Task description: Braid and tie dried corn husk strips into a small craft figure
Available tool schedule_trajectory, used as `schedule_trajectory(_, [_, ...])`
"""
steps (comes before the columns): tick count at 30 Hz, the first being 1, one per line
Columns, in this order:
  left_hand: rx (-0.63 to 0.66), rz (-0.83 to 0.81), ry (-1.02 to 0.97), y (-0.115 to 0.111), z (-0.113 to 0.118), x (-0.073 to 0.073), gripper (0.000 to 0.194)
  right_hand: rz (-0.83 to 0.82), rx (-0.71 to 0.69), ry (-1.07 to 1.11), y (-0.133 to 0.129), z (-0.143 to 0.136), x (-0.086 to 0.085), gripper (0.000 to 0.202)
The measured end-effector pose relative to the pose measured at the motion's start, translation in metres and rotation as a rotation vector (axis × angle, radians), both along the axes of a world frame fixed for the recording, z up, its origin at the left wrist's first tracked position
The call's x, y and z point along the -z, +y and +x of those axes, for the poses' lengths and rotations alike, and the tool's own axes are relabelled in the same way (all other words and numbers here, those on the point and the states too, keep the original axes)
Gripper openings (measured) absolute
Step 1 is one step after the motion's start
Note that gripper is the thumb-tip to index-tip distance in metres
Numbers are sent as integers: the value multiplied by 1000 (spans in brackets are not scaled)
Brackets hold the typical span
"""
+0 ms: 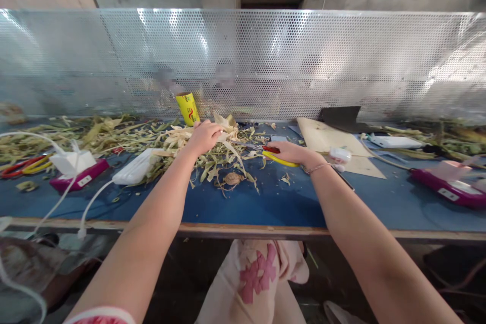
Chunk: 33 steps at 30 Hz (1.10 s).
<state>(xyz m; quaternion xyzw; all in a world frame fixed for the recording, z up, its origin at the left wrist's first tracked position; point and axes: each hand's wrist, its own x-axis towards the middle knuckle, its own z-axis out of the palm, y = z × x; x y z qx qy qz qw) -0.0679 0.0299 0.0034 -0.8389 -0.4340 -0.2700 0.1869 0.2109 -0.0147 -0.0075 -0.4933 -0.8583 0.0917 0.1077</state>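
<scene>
My left hand (206, 136) is closed at the pile of pale dried leaves (180, 136) in the middle of the table. Its fingertips press on a pale leaf strip at the top of the pile. To the right, my right hand (285, 152) is wrapped round scissors with red and yellow handles (283, 161). Their blades point left, toward the leaves and my left hand. Below the pile lies a small round tan piece (233, 178). Right behind my left hand stands a yellow can (187, 109), slightly tilted.
Purple power strips (81, 176) lie at both sides, with white cables and a white power bank (138, 167) on the left. Tan sheets (330, 136) and a white device (397, 142) are at the right. A perforated metal screen (266, 61) stands behind the table.
</scene>
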Motion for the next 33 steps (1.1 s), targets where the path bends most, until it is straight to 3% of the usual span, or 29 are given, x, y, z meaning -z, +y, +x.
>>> schedule_trajectory(33, [62, 10, 34, -5, 8, -1, 25, -5, -72, 98, 2, -1, 3, 35])
